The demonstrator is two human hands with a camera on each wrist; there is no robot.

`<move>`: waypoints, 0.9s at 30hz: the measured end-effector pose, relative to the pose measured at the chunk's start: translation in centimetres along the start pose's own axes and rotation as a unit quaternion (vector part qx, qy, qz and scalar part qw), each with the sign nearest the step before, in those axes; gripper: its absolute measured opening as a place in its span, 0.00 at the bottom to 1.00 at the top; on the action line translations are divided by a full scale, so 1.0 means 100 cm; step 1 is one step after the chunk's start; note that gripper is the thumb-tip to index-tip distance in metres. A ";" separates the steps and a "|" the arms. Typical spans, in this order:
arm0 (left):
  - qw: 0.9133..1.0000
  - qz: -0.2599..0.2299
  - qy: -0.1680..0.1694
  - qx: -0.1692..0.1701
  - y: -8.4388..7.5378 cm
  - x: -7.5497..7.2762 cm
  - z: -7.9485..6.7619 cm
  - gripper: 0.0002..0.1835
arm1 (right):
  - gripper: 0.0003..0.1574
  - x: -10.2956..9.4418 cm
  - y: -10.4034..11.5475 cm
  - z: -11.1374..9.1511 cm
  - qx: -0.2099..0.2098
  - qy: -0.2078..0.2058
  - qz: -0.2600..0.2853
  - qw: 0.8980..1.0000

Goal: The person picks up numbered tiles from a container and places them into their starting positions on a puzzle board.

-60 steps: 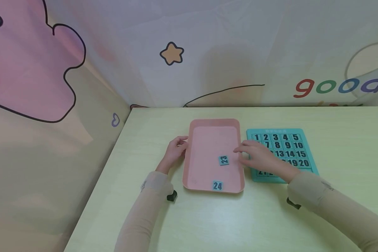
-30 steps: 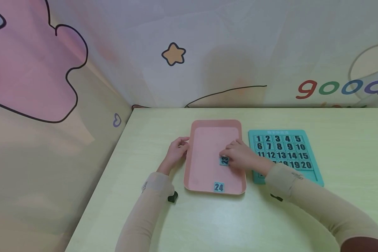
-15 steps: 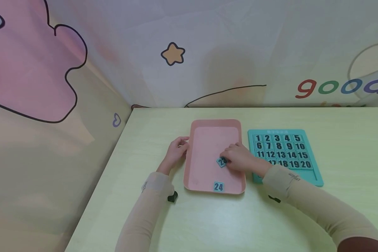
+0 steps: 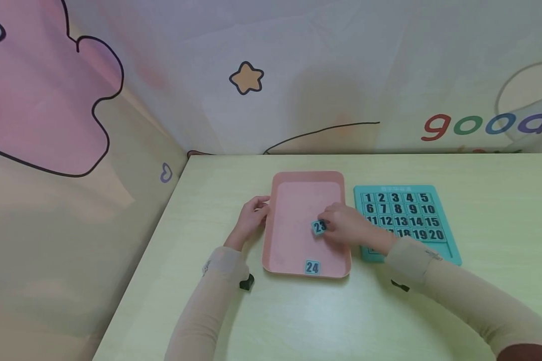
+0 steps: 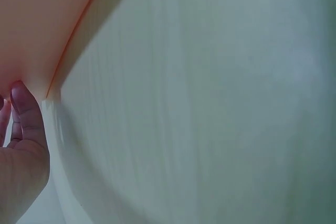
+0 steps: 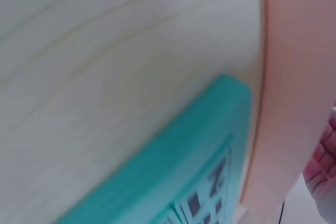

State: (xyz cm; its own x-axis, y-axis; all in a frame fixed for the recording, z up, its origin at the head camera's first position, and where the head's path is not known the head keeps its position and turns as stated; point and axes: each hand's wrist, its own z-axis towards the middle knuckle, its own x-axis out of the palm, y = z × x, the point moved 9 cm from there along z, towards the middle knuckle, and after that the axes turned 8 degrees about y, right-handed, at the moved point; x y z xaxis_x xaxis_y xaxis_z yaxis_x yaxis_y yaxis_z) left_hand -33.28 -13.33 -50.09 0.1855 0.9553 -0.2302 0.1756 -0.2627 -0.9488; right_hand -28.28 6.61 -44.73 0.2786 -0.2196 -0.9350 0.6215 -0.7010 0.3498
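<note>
In the head view, a pink tray (image 4: 293, 250) lies mid-table. My right hand (image 4: 350, 225) reaches over its right side and pinches a small turquoise number tile marked 23 (image 4: 318, 227), which is slightly tilted. Another tile, marked 24 (image 4: 312, 267), lies near the tray's front wall. At the tray's left edge rests my left hand (image 4: 252, 219), thumb and fingertips against the outer side; the left wrist view shows its thumb (image 5: 26, 111) upright beside the pink wall. In the right wrist view only part of my right hand (image 6: 324, 169) shows, and the held tile is hidden.
A turquoise number board (image 4: 402, 189) with tiles in rows stands right of the tray, its lower left covered by my right arm. Its corner (image 6: 231, 93) sits close beside the tray in the right wrist view. A printed cloth wall (image 4: 275, 110) rises behind the table.
My right hand has come left from over the board into the tray and taken the 23 tile between its fingers. The tile has turned from sideways to nearly upright. My left hand stays put.
</note>
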 end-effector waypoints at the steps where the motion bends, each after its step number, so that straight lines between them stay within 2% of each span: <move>1: 1.000 -0.002 0.002 -0.001 0.000 0.000 0.000 0.18 | 0.15 -0.002 0.000 -0.002 0.005 0.001 0.000 1.000; 8: 1.000 -0.007 0.012 -0.004 0.000 0.001 -0.001 0.19 | 0.19 -0.018 -0.004 -0.020 0.026 0.005 -0.001 1.000; 15: 1.000 0.002 0.005 0.007 -0.001 0.000 -0.001 0.17 | 0.20 -0.031 -0.015 -0.042 0.051 0.007 0.007 0.999; 27: 1.000 0.009 0.000 0.007 0.000 0.000 0.001 0.17 | 0.24 -0.049 -0.048 -0.093 0.081 -0.006 0.010 0.997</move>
State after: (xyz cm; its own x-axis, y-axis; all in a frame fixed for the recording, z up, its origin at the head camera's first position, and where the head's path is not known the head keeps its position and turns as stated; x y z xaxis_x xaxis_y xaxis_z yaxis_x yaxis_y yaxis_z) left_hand -33.38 -13.30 -50.16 0.1889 0.9502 -0.2480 0.1582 -0.2787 -0.9473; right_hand -25.83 17.33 -41.23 0.2796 -0.2425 -0.9290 0.4896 -0.7963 0.3552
